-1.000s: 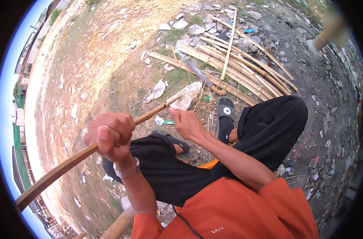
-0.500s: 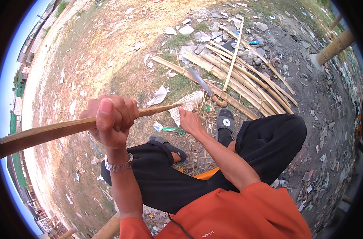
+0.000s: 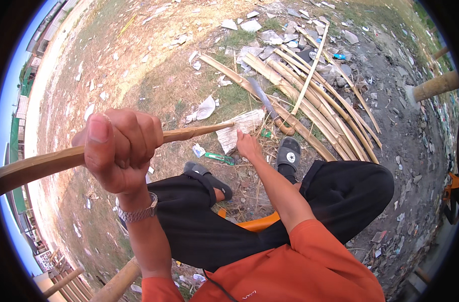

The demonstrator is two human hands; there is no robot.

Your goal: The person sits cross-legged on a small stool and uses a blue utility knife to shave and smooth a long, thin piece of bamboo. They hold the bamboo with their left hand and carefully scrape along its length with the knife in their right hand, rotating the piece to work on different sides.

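Note:
My left hand (image 3: pixel 124 148), with a metal watch on its wrist, is closed around a long tapered wooden stick (image 3: pixel 189 132). The stick's thick end reaches the left rim of the view, and its narrow tip points right. Just below that tip is my right hand (image 3: pixel 249 147), its index finger extended toward it and the other fingers curled. A small gap shows between finger and tip. Behind them on the ground lies a pale block of wood (image 3: pixel 247 122). A green utility knife (image 3: pixel 220 158) rests near my foot, and a large knife (image 3: pixel 261 94) with a curved wooden handle lies farther off.
Several split bamboo strips (image 3: pixel 310 103) lie in a pile ahead to the right. An orange seat (image 3: pixel 259 223) shows beneath my legs. Bamboo posts (image 3: pixel 438 86) stand at the right. Litter and broken tile pieces (image 3: pixel 250 26) are scattered over the ground.
The left hand and stick have come closer and moved left. The right index finger, which was at the stick's tip, is now slightly below it. The whole view has shifted a little.

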